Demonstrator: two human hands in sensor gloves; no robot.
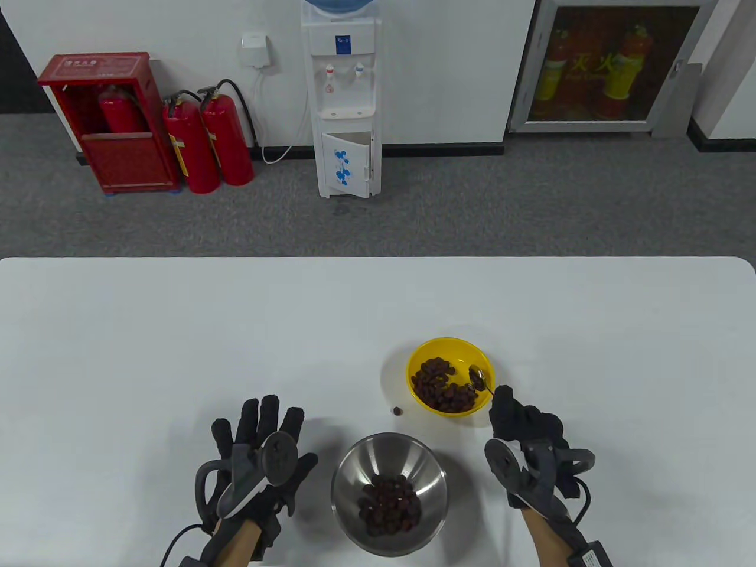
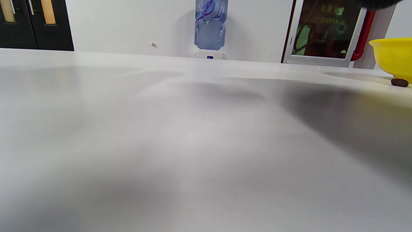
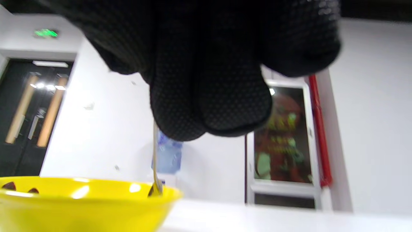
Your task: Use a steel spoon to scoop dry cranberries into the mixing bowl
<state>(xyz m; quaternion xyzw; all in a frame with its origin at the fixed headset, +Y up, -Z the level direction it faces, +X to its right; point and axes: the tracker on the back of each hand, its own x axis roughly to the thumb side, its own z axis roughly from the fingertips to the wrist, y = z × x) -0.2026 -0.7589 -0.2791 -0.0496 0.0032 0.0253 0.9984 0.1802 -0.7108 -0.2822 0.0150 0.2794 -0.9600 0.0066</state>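
Your left hand lies flat on the white table, palm down, fingers spread and holding nothing. Just to its right stands the steel mixing bowl with a heap of dry cranberries at its bottom. Beyond that bowl, between your two hands and farther out, one stray cranberry sits on the table beside the yellow bowl, which holds more cranberries. Your right hand is just to the right of the steel bowl, fingers closed around the handle of the steel spoon. The spoon reaches forward and left from your fingertips over the yellow bowl's near rim, its bowl inside above the fruit. In the right wrist view the handle drops from your gloved fingers into the yellow bowl
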